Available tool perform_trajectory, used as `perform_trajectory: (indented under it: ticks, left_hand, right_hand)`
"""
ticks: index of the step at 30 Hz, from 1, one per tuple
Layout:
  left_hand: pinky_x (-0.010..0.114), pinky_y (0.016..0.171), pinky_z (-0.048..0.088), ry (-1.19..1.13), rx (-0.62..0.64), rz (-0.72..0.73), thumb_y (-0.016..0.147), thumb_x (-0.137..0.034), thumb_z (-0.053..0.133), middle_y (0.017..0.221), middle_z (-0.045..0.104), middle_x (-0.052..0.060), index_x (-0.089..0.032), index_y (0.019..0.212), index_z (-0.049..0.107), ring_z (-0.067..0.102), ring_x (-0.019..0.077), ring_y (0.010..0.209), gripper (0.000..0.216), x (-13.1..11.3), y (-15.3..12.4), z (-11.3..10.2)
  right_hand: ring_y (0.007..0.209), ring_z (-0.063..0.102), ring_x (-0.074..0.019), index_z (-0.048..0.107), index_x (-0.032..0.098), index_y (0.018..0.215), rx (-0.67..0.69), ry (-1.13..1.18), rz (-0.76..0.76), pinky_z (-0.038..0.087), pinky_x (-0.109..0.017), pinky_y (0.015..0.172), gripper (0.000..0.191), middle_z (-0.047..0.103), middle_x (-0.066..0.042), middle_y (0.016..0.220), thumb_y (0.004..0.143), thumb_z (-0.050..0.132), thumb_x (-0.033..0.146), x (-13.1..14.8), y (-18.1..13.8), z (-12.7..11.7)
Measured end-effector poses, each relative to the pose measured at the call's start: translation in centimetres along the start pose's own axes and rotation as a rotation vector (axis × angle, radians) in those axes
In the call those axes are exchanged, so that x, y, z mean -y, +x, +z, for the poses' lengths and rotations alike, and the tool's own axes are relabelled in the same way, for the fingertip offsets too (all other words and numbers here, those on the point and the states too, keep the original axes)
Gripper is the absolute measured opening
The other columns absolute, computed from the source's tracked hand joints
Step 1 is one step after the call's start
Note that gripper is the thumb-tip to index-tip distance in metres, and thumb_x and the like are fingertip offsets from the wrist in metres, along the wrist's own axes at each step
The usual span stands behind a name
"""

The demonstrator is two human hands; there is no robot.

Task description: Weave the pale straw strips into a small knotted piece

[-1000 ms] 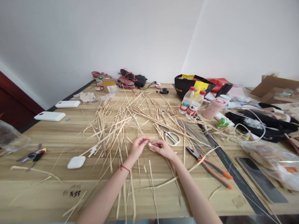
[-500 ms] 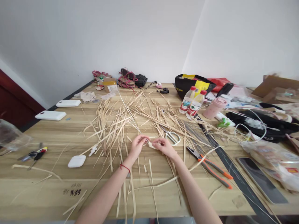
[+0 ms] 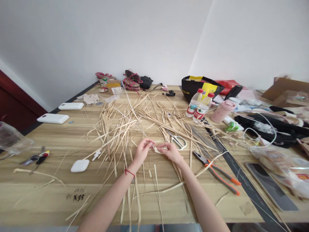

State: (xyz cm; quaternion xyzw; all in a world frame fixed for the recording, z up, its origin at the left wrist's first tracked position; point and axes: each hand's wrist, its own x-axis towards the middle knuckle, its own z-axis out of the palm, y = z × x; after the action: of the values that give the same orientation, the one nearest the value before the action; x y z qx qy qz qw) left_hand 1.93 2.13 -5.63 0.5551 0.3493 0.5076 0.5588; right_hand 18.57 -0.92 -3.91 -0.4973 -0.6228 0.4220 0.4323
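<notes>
My left hand [image 3: 142, 150] and my right hand [image 3: 170, 150] meet over the middle of a wooden table [image 3: 48, 196]. Both pinch a small folded piece of pale straw strip [image 3: 156, 149] held between their fingertips. A thin strand runs from that piece up and away toward the far side. A red string circles my left wrist. Beneath and beyond the hands lies a loose pile of straw strips [image 3: 120, 125]. White-handled scissors [image 3: 178, 141] rest just right of my right hand, and orange-handled pliers [image 3: 217, 173] lie further right.
A white earbud case [image 3: 79, 165] and keys [image 3: 35, 158] lie left. Two white power banks [image 3: 53, 118] sit far left. Two water bottles [image 3: 199, 109], a pink cup [image 3: 220, 111], a black bag [image 3: 200, 87], a long black ruler [image 3: 238, 175], a phone [image 3: 270, 187] and plastic bags fill the right.
The hands stay together on the straw piece, with only slight finger shifts. The view has drifted a little, nothing else on the table has moved.
</notes>
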Motion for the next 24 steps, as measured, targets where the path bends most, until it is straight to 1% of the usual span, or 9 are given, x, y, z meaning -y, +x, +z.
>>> perform_trajectory:
  ticks: [3,5,9,14,16,18,19,21,24]
  left_hand:
    - [0.032,0.068,0.052,-0.083,-0.036,-0.025,0.077,-0.031,0.056,0.087,0.064,0.004,-0.021,0.089,0.036,0.065,0.0169,0.076,0.025,0.0,-0.1,0.2]
    - [0.032,0.066,0.053,-0.114,-0.030,-0.061,0.077,-0.032,0.056,0.087,0.064,0.003,-0.023,0.089,0.029,0.065,0.0166,0.074,0.031,0.1,-0.1,0.3]
    - [0.033,0.068,0.053,-0.132,0.019,-0.091,0.075,-0.030,0.058,0.086,0.065,0.003,-0.023,0.092,0.025,0.065,0.0171,0.078,0.038,0.1,0.0,0.4]
    - [0.033,0.073,0.051,-0.138,0.061,-0.100,0.068,-0.022,0.066,0.083,0.065,0.002,-0.022,0.116,0.025,0.065,0.0162,0.078,0.063,-0.1,0.1,0.4]
    - [0.034,0.076,0.051,-0.137,0.089,-0.124,0.069,-0.022,0.065,0.084,0.065,0.004,-0.019,0.115,0.033,0.064,0.0170,0.080,0.056,0.0,0.1,0.3]
    - [0.035,0.076,0.051,-0.140,0.067,-0.138,0.070,-0.024,0.064,0.084,0.064,0.005,-0.017,0.104,0.043,0.064,0.0180,0.082,0.040,0.2,0.2,0.3]
    - [0.036,0.076,0.051,-0.143,0.047,-0.141,0.071,-0.025,0.063,0.084,0.063,0.005,-0.016,0.097,0.046,0.064,0.0182,0.082,0.033,0.4,0.2,0.2]
    - [0.036,0.076,0.052,-0.146,0.009,-0.139,0.071,-0.027,0.063,0.086,0.062,0.005,-0.016,0.087,0.046,0.063,0.0182,0.083,0.026,0.7,0.3,0.1]
    - [0.037,0.077,0.052,-0.139,-0.007,-0.135,0.071,-0.029,0.063,0.088,0.062,0.004,-0.017,0.082,0.045,0.063,0.0184,0.085,0.025,0.9,0.4,0.0]
  right_hand:
    - [0.077,0.063,-0.0204,0.068,0.015,0.078,-0.044,0.009,0.016,0.046,-0.032,0.074,0.021,0.070,-0.007,0.081,0.068,0.064,0.034,-0.1,0.0,0.0]
    - [0.074,0.063,-0.0203,0.067,0.015,0.076,-0.054,0.023,0.028,0.047,-0.032,0.071,0.021,0.070,-0.007,0.078,0.067,0.065,0.034,-0.3,0.0,0.1]
    - [0.073,0.063,-0.0205,0.067,0.015,0.074,-0.071,0.028,0.040,0.047,-0.032,0.070,0.022,0.070,-0.007,0.078,0.066,0.065,0.035,-0.5,0.1,0.2]
    - [0.069,0.062,-0.0186,0.067,0.015,0.077,-0.070,-0.025,0.048,0.045,-0.030,0.065,0.022,0.069,-0.007,0.077,0.068,0.063,0.034,-0.1,0.1,0.1]
    - [0.069,0.061,-0.0181,0.066,0.015,0.077,-0.073,-0.032,0.039,0.045,-0.028,0.063,0.021,0.069,-0.006,0.076,0.069,0.062,0.034,-0.1,0.1,0.1]
    - [0.071,0.061,-0.0179,0.066,0.015,0.077,-0.085,-0.039,0.014,0.044,-0.027,0.063,0.021,0.068,-0.006,0.077,0.069,0.062,0.033,-0.2,0.2,0.1]
    - [0.072,0.060,-0.0178,0.066,0.015,0.078,-0.093,-0.050,-0.001,0.044,-0.027,0.064,0.020,0.068,-0.006,0.078,0.070,0.061,0.033,-0.3,0.2,0.1]
    - [0.071,0.059,-0.0168,0.066,0.016,0.080,-0.113,-0.090,-0.016,0.043,-0.026,0.062,0.020,0.067,-0.006,0.078,0.071,0.060,0.033,-0.5,0.2,0.1]
    - [0.058,0.053,-0.0133,0.066,0.016,0.080,-0.144,-0.143,-0.007,0.040,-0.024,0.054,0.021,0.065,-0.004,0.073,0.071,0.059,0.034,-0.6,0.2,0.0]
